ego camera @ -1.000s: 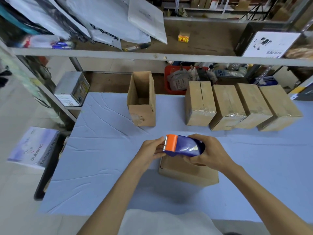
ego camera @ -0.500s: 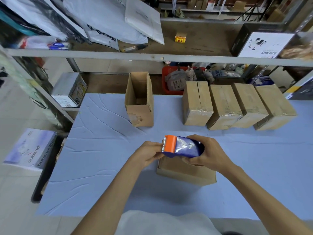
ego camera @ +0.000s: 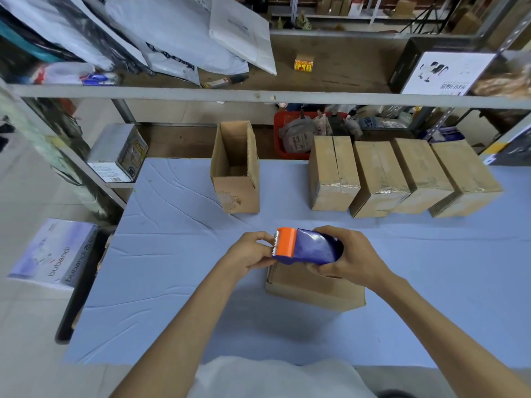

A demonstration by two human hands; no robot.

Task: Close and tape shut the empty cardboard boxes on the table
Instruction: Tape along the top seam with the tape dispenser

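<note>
Right hand (ego camera: 353, 254) grips tape dispenser (ego camera: 310, 247) above the near box (ego camera: 316, 291); left hand (ego camera: 250, 251) pinches its cutter end. Barely changed since a second ago, so taping not begun.

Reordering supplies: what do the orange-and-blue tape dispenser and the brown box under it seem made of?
The orange-and-blue tape dispenser looks like glossy moulded plastic, given highlights on its blue shell. The brown box beneath looks like matte, unprinted cardboard; probably corrugated, though no edge shows that.
</note>
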